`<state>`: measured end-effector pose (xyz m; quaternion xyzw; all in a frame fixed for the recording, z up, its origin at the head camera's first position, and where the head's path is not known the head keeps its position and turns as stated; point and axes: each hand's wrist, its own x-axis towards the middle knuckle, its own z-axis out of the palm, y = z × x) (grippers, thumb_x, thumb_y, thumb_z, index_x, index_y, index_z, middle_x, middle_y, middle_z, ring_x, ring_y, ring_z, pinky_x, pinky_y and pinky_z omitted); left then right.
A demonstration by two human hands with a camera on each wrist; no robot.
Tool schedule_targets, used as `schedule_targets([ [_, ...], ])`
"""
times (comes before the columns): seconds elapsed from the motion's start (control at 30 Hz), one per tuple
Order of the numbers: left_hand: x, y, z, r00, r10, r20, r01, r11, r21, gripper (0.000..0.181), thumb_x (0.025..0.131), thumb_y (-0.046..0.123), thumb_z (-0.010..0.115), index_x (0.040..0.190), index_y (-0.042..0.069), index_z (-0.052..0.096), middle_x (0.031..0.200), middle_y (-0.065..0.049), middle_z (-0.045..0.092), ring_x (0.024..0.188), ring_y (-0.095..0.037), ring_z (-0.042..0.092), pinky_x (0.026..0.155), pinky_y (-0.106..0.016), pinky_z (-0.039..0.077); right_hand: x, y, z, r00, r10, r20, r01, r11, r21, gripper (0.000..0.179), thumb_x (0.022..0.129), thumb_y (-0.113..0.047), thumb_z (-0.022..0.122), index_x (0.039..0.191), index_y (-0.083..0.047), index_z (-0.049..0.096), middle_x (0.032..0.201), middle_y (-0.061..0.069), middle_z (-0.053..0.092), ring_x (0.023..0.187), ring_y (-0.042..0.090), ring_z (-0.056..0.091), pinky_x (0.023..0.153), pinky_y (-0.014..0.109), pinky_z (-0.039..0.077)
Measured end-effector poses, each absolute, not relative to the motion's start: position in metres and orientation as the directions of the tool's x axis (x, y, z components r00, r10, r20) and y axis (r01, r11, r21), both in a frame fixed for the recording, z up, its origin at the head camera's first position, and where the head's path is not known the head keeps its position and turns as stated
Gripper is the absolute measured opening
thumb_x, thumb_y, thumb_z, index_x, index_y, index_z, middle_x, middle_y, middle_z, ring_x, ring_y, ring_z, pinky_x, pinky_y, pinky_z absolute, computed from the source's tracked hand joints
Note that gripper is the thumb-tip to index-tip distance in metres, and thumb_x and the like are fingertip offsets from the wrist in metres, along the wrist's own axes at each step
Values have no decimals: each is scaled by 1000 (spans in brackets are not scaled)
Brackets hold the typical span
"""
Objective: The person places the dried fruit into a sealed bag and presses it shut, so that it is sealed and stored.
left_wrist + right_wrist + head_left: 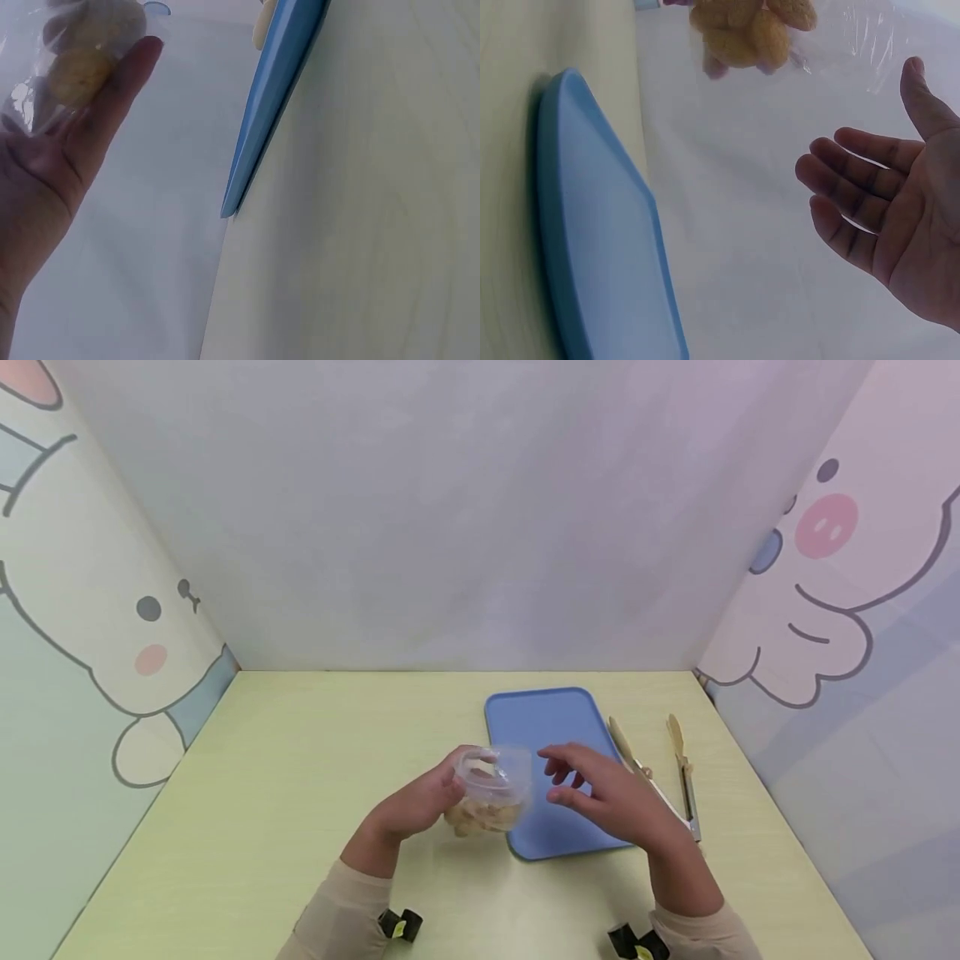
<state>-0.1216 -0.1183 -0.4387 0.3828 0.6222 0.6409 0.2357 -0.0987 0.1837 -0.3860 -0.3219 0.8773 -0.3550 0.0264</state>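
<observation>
My left hand (420, 797) grips a clear plastic bag (510, 768) with several golden-brown, rounded food pieces (483, 817) in its lower part. The bag is held up above the table, partly over the left edge of a blue tray (555, 718). In the left wrist view, the thumb lies along the side of the bag (94, 45). My right hand (611, 789) is held over the tray with loosely bent fingers and nothing in it. In the right wrist view its palm (930, 217) shows, apart from the bag (847, 37).
Tongs (688, 793) with wooden tips and metal arms lie spread on the table (300, 777), right of the tray. A pale wall (450, 527) stands behind the table, and walls with cartoon animals (150, 610) flank it.
</observation>
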Motion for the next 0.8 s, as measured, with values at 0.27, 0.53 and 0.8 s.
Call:
schedule_targets([
  [0.27, -121, -107, -444, -498, 835, 235, 304, -86, 949, 74, 96, 64, 24, 146, 10, 29, 124, -19, 57, 111, -14, 60, 96, -37, 49, -99, 176, -390, -691, -707, 151, -602, 447, -662, 21, 94, -28, 64, 113, -18, 61, 93, -13, 60, 80, 2, 55, 67, 25, 49],
  [0.53, -120, -105, -445, -533, 820, 210, 240, -91, 966, 67, 98, 63, 32, 142, 12, 31, 122, -18, 56, 107, -17, 61, 91, -38, 52, -96, 172, -389, -716, -674, 182, -571, 416, -708, 10, 97, -23, 61, 88, -26, 58, 70, -11, 52, 62, 0, 47, 58, 23, 45],
  [0.8, -116, -103, -441, -571, 821, 6, 16, 4, 1000, 77, 83, 26, 79, 143, 23, 31, 118, -11, 57, 83, -23, 67, 57, -51, 55, -97, 178, -388, -747, -472, 468, -665, 509, -547, 18, 90, -14, 70, 85, -28, 60, 68, -16, 49, 56, -3, 41, 52, 17, 39],
])
